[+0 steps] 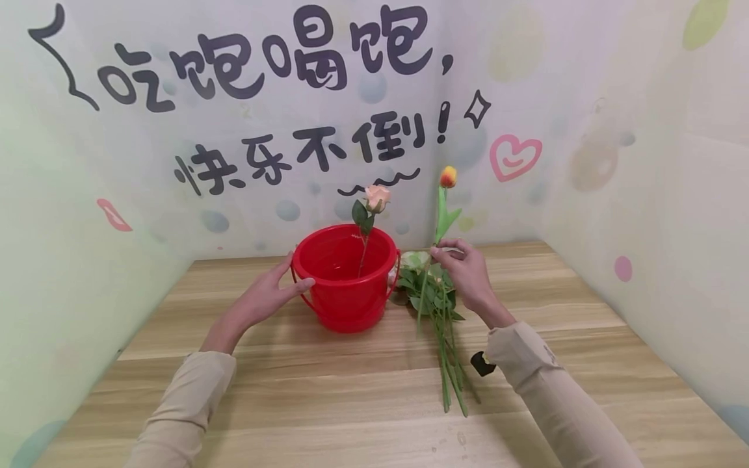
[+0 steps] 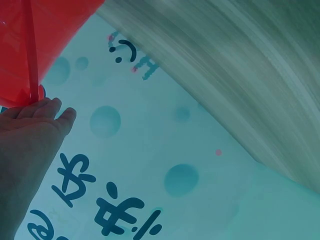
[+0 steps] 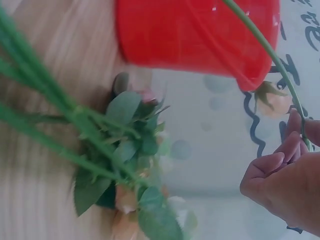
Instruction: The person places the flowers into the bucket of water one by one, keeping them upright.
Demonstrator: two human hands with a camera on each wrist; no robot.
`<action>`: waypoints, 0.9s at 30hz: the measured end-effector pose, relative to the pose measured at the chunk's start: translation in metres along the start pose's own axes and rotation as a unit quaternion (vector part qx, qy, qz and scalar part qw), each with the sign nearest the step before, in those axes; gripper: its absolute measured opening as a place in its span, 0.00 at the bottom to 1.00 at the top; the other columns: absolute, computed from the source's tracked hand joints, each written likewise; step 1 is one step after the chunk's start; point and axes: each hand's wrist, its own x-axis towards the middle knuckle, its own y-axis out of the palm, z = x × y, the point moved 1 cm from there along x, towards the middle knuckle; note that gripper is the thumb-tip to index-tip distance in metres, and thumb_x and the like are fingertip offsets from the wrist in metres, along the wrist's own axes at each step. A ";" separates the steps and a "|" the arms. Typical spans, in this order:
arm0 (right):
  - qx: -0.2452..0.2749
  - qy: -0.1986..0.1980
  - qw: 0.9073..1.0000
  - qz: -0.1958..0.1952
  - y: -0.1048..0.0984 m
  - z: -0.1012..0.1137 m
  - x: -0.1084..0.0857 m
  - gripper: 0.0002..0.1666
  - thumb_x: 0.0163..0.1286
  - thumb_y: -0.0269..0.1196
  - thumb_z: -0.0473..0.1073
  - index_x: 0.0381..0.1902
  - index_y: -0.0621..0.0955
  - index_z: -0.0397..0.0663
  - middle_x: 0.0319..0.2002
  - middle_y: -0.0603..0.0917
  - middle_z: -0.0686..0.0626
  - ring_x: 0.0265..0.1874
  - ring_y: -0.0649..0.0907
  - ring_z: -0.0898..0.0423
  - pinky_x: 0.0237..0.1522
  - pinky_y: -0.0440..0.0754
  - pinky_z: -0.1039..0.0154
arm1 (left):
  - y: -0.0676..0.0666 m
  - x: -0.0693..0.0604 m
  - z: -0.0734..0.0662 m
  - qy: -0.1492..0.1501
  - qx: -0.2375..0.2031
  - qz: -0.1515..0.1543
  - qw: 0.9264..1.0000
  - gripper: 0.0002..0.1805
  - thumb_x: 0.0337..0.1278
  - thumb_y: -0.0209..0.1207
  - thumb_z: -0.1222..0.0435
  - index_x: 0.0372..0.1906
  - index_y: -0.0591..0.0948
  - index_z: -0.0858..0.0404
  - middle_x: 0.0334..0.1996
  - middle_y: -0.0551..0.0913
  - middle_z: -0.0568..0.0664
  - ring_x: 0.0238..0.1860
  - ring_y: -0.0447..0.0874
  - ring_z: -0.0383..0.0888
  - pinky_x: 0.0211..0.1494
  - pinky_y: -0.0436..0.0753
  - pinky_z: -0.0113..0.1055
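Note:
A red bucket (image 1: 351,305) stands upright on the table, a peach rose (image 1: 377,198) leaning inside it with its bloom above the rim. My left hand (image 1: 275,292) rests against the bucket's left side, thumb and fingers spread along the rim. In the left wrist view its fingers (image 2: 47,109) touch the red wall beside the handle. Right of the bucket, my right hand (image 1: 466,276) pinches the green stem of an orange-yellow tulip (image 1: 448,177), held upright. The stem's lower end hangs in front of a pile of flowers (image 1: 430,292) lying on the table.
Stems (image 1: 450,370) of the flower pile point toward the near edge of the wooden table (image 1: 292,409). A small black object (image 1: 482,364) lies beside my right sleeve. Printed walls (image 1: 263,130) enclose the table's back and sides.

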 end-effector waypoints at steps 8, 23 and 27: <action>0.038 0.002 0.999 -0.001 0.011 0.016 0.009 0.15 0.77 0.64 0.42 0.53 0.79 0.35 0.32 0.87 0.51 0.33 0.79 0.59 0.33 0.75 0.68 | 0.000 -0.001 -0.001 0.006 -0.007 -0.002 1.000 0.54 0.64 0.64 0.40 0.85 0.49 0.54 0.81 0.55 0.60 0.77 0.57 0.65 0.60 0.80 0.62; 0.131 -0.002 0.991 -0.032 0.034 0.036 0.024 0.09 0.76 0.64 0.38 0.49 0.80 0.40 0.29 0.87 0.55 0.29 0.78 0.60 0.29 0.74 0.71 | 0.001 -0.001 0.000 0.004 -0.010 -0.003 1.000 0.55 0.63 0.64 0.40 0.85 0.50 0.53 0.80 0.56 0.60 0.76 0.58 0.65 0.58 0.82 0.59; 0.138 -0.002 0.989 -0.045 0.037 0.039 0.028 0.07 0.76 0.64 0.38 0.48 0.80 0.42 0.29 0.87 0.55 0.30 0.78 0.59 0.28 0.73 0.71 | 0.001 0.000 0.001 0.003 -0.012 -0.007 1.000 0.54 0.63 0.65 0.40 0.85 0.50 0.52 0.80 0.57 0.58 0.76 0.59 0.64 0.58 0.82 0.59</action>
